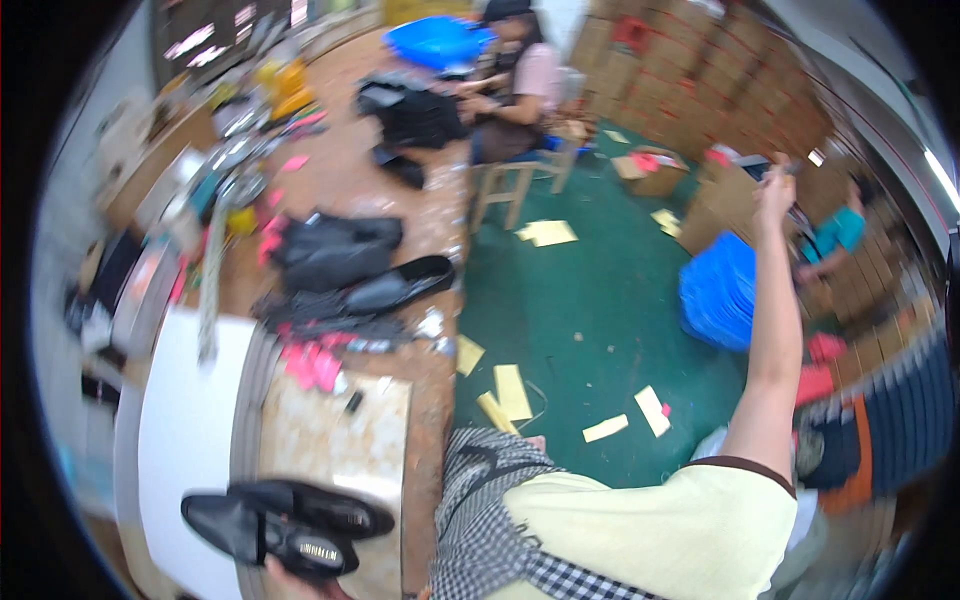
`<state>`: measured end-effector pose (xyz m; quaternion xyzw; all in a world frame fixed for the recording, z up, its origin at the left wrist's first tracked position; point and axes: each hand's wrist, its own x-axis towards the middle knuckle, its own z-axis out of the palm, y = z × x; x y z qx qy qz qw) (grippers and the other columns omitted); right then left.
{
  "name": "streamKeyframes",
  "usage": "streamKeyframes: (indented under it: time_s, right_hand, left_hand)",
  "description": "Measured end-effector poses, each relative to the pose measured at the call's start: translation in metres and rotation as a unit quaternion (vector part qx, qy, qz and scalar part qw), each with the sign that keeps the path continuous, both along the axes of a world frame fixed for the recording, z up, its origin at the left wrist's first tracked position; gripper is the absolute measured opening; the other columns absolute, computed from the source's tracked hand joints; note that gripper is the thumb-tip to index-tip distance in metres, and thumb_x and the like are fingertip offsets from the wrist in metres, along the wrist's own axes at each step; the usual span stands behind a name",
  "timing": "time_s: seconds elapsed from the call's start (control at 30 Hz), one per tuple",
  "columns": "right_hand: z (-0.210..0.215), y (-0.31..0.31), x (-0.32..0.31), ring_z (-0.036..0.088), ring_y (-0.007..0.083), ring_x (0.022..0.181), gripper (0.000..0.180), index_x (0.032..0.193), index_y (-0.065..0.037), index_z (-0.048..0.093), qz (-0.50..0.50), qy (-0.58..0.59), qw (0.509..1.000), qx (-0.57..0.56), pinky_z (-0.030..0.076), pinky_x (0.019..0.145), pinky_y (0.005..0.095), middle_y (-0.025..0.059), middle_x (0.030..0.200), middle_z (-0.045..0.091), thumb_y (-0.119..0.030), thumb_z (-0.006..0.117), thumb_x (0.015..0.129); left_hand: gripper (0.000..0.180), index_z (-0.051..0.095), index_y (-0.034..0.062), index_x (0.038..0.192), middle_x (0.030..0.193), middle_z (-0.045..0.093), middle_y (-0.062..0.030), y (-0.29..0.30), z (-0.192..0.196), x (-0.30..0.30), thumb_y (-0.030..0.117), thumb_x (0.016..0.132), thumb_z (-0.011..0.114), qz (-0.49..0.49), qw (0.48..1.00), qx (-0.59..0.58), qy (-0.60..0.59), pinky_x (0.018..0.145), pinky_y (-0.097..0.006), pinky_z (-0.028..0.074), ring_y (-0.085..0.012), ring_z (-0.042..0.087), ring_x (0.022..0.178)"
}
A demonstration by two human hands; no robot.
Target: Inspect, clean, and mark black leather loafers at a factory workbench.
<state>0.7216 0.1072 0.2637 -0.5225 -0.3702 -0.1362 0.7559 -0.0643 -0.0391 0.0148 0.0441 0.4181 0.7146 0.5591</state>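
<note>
A pair of black leather slip-on shoes [225, 527] is over the pale worktop at the lower left, with gold print on the insoles. My left hand [290, 582] reaches in from the bottom edge, its fingers closed against the nearer shoe; most of the hand is cut off. My right arm stretches far out to the right. At its end, my right hand [774, 195] is raised in front of cardboard boxes, close to a dark flat object [750, 166]. Its fingers are small and blurred, so their grip is unclear.
The long brown bench [425, 395] carries black shoe parts [335, 250], pink pieces [312, 366] and a white board [190, 420]. A seated co-worker [520, 95] handles black material at its far end. Blue stacked items [720, 292], cartons [700, 75] and yellow paper sheets [512, 392] are around the green floor.
</note>
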Motion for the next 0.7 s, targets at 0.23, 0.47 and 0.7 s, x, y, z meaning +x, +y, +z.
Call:
streamKeyframes:
  time_s: [0.23,0.47,0.7]
  right_hand:
    - [-0.246,0.074,-0.412,0.061,0.0333,0.099,0.048,0.137,-0.012,0.055,0.448,-0.419,0.563,-0.554,0.050,0.084,0.0405,0.0173,0.112,0.059,-0.031,0.061,0.094]
    - [-0.224,0.059,-0.532,0.060,0.0298,0.102,0.032,0.116,-0.004,0.067,0.621,-0.438,0.592,-0.268,0.043,0.096,0.0408,0.0131,0.116,0.061,-0.011,0.066,0.085]
    - [-0.113,-0.048,-0.581,0.065,0.0263,0.087,0.021,0.114,0.001,0.064,0.961,0.196,-0.168,-0.103,0.051,0.075,0.0324,0.0117,0.103,0.067,-0.006,0.053,0.099]
  left_hand:
    - [0.062,0.043,-0.0037,0.143,0.137,0.054,-0.0148,-0.045,-0.042,0.018,0.021,0.090,0.062,0.087,0.939,-0.166,0.288,0.107,-0.033,0.038,-0.0223,0.052,0.123]
    - [0.055,0.049,-0.0033,0.137,0.132,0.058,-0.0128,-0.066,-0.090,0.057,0.025,0.091,0.059,0.182,0.930,-0.246,0.205,0.104,-0.031,0.040,-0.0217,0.054,0.121]
    - [0.055,0.051,0.0019,0.139,0.108,0.062,-0.0189,-0.034,-0.019,0.060,0.016,0.088,0.067,0.198,0.591,-0.356,0.696,0.095,-0.039,0.045,-0.0340,0.058,0.103]
